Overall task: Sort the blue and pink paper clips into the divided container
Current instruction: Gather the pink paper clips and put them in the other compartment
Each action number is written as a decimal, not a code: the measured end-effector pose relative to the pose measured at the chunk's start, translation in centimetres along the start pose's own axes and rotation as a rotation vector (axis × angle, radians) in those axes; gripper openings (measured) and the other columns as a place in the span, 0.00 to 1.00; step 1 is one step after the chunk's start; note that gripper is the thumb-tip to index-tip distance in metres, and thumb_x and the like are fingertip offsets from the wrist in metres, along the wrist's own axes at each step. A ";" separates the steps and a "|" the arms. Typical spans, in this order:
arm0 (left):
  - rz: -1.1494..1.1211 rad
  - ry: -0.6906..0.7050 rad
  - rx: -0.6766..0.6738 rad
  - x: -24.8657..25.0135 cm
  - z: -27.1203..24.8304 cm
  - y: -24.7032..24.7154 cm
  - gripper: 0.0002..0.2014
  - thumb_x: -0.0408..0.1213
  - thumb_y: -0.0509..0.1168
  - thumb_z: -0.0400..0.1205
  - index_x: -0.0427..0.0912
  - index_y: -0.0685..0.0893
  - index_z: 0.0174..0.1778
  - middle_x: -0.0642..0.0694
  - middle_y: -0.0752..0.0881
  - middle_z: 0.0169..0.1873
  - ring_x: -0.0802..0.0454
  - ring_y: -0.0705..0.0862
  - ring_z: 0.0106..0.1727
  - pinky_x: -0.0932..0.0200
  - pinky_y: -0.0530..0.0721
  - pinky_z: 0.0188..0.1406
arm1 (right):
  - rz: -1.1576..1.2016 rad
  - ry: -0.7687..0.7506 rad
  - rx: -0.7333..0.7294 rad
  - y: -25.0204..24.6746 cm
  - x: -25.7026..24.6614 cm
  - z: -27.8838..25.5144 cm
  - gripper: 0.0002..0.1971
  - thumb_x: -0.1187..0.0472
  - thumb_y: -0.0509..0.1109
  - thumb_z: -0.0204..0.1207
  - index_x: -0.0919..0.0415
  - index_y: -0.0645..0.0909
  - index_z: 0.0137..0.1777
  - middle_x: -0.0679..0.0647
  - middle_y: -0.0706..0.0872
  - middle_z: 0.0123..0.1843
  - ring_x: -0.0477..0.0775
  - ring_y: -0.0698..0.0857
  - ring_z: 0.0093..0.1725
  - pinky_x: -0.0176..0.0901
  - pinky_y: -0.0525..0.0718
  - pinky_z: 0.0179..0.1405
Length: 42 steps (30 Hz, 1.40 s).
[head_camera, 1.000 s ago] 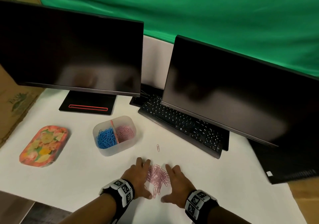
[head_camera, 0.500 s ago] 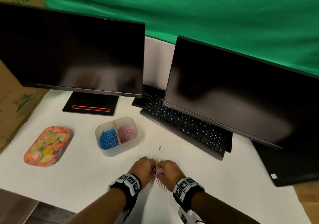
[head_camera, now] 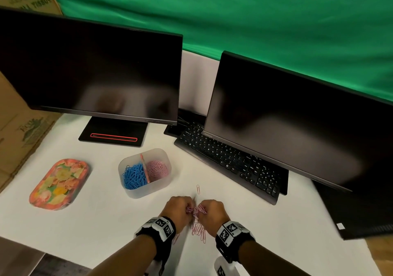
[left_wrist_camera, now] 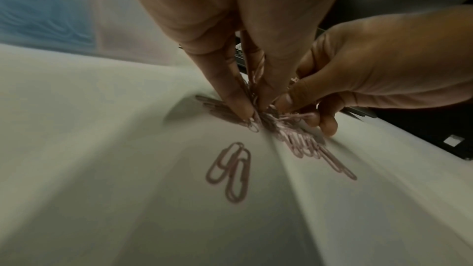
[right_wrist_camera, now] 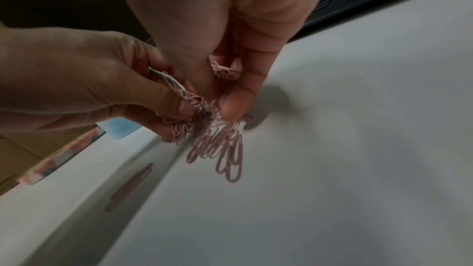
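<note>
Curled fingers (head_camera: 192,208) hide much of the pink paper clips (head_camera: 198,231); the right monitor (head_camera: 297,114) is cut off by the frame's edge.

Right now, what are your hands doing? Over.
Both hands, left and right, bunching pink clips. Box half sorted. One stray clip ahead. Nothing blocking.
</note>
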<state>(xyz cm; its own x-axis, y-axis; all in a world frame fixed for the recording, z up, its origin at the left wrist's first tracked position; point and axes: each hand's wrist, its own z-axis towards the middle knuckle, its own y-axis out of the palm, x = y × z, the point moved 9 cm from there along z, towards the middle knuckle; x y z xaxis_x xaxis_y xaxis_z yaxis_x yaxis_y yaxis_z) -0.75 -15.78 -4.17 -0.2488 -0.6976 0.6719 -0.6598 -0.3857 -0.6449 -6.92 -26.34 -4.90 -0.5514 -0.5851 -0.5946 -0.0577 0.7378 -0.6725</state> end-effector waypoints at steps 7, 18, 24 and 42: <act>-0.158 0.044 0.059 1.0 -0.6 -2.9 0.11 0.31 0.73 0.71 0.54 0.85 0.33 0.56 0.88 0.34 0.59 0.85 0.36 0.72 0.81 0.38 | 0.267 0.074 0.019 -2.1 -0.3 -0.5 0.07 0.64 0.74 0.73 0.62 0.84 0.34 0.54 0.83 0.28 0.52 0.85 0.24 0.39 0.84 0.22; -0.314 -0.054 0.339 0.4 0.3 -15.5 0.08 0.28 0.75 0.73 0.47 0.89 0.41 0.54 0.89 0.36 0.60 0.88 0.34 0.67 0.87 0.39 | 0.489 -0.029 -0.022 -4.3 -7.6 1.8 0.06 0.65 0.74 0.73 0.61 0.85 0.35 0.57 0.85 0.23 0.58 0.84 0.22 0.52 0.85 0.32; -0.122 -0.243 0.299 -1.8 1.9 -16.9 0.11 0.34 0.76 0.69 0.45 0.89 0.48 0.48 0.89 0.42 0.49 0.87 0.43 0.61 0.86 0.45 | 0.455 -0.109 -0.026 -4.7 -14.5 4.5 0.05 0.71 0.71 0.73 0.64 0.84 0.37 0.59 0.84 0.25 0.56 0.83 0.22 0.58 0.88 0.37; -0.070 -0.077 0.190 -2.9 -0.9 -15.2 0.09 0.30 0.67 0.73 0.49 0.88 0.37 0.55 0.88 0.33 0.55 0.87 0.39 0.67 0.82 0.46 | -0.235 -0.069 0.011 -4.5 -11.3 7.9 0.19 0.63 0.60 0.79 0.48 0.80 0.67 0.53 0.84 0.67 0.57 0.85 0.61 0.43 0.83 0.61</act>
<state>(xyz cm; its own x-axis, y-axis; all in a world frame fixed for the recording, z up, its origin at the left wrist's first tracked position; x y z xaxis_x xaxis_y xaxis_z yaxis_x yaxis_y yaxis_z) 9.33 -7.33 3.99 -0.1477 -0.7062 0.6924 -0.5265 -0.5365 -0.6595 6.14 -25.72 1.42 -0.4658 -0.7620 -0.4498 -0.1687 0.5755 -0.8002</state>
